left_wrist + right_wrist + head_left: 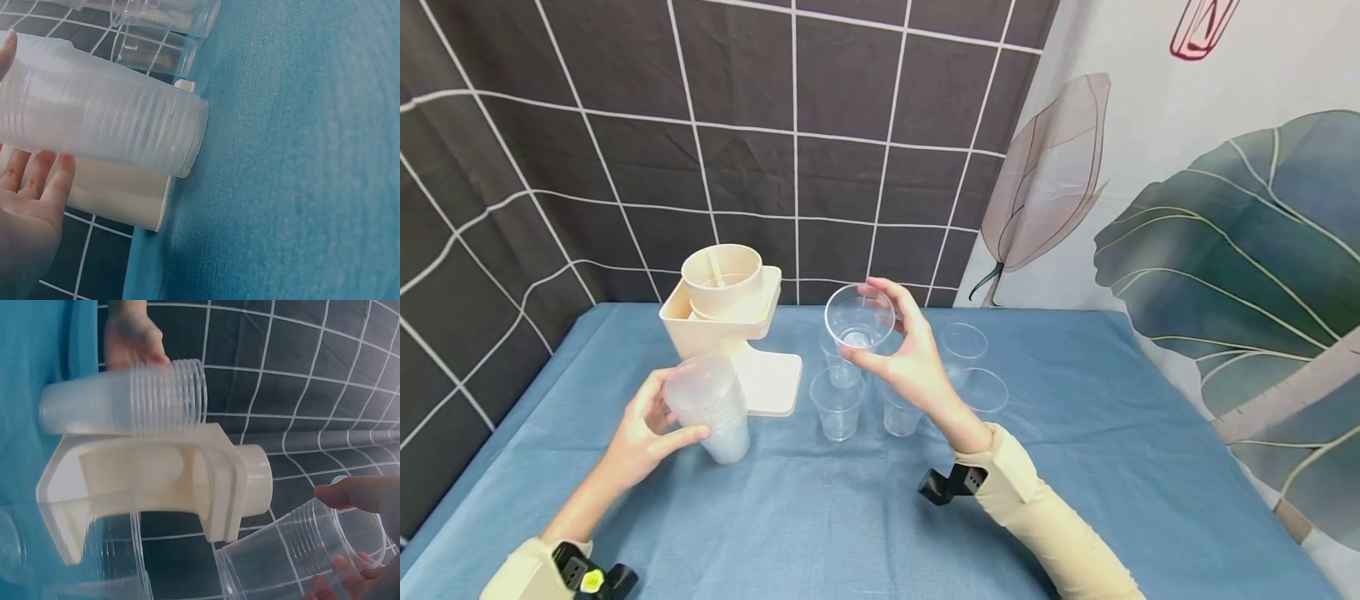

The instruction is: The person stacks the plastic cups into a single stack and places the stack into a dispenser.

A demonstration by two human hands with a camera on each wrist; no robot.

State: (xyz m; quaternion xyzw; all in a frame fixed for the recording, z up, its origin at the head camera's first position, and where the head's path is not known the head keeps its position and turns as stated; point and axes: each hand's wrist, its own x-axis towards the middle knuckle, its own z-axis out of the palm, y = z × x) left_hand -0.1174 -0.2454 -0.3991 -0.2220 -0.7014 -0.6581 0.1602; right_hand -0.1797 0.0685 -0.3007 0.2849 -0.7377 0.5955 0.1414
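Note:
My left hand grips a nested stack of translucent plastic cups, thumb on the near side and fingers on the far side. The stack tilts slightly, its base at or just above the cloth; contact cannot be told. In my right hand, a single clear plastic cup is pinched near its rim between thumb and fingers, raised off the table. Below and around that hand stand several clear cups, among them a front left cup and a right cup. My right hand and wrist partly hide some of them.
Behind the stack stands a cream plastic holder with a round cup-like top and a flat base plate. A blue cloth covers the table. A dark gridded curtain and a leaf-printed curtain hang behind.

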